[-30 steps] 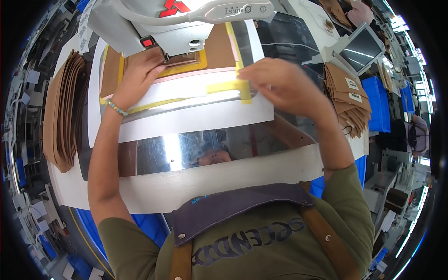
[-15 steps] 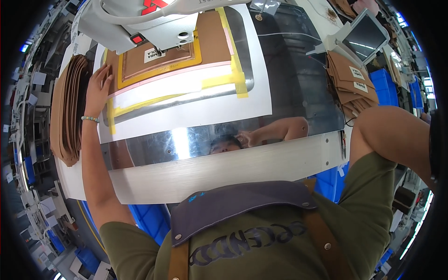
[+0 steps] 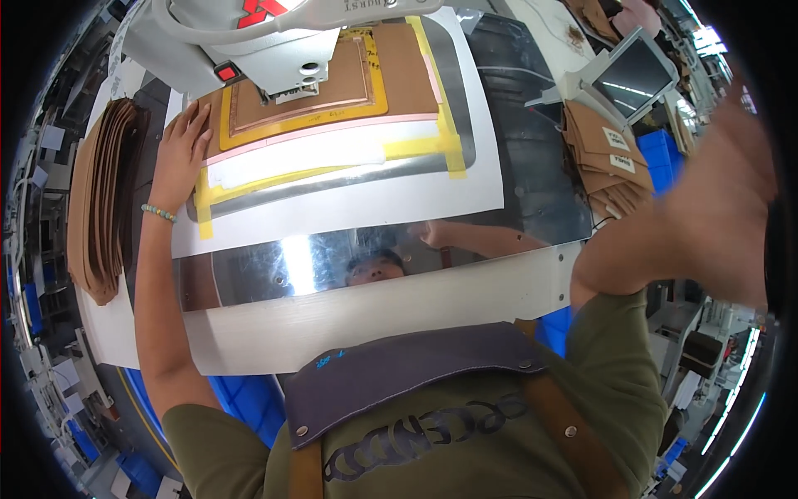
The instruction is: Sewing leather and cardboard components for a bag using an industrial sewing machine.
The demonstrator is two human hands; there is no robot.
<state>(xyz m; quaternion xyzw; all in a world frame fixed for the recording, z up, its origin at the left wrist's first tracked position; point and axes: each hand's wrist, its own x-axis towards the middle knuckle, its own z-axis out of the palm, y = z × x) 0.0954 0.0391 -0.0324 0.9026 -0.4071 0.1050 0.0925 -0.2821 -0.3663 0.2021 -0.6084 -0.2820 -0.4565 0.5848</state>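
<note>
My left hand (image 3: 180, 158), a beaded bracelet at its wrist, lies with outstretched fingers on the left edge of a brown panel (image 3: 407, 66). On that panel sits a yellow rectangular frame (image 3: 374, 79) around a smaller brown piece (image 3: 291, 116). The white sewing machine head (image 3: 287, 54) reaches over the frame, and its needle area covers part of a white label (image 3: 297, 94). Yellow tape (image 3: 416, 148) borders the panel. My right hand (image 3: 736, 183) is raised at the far right, off the table, its fingers smeared by motion.
A stack of brown pieces (image 3: 104, 200) stands left of my left forearm. At the right are more brown pieces with white labels (image 3: 603, 154), a screen on a stand (image 3: 636, 75) and a blue bin (image 3: 661, 158). A shiny metal plate (image 3: 349, 258) covers the table's near part.
The brown panel and yellow frame have shifted right under the machine head, my left hand still on them. My right hand has come into view at the right. The view has shifted slightly.
</note>
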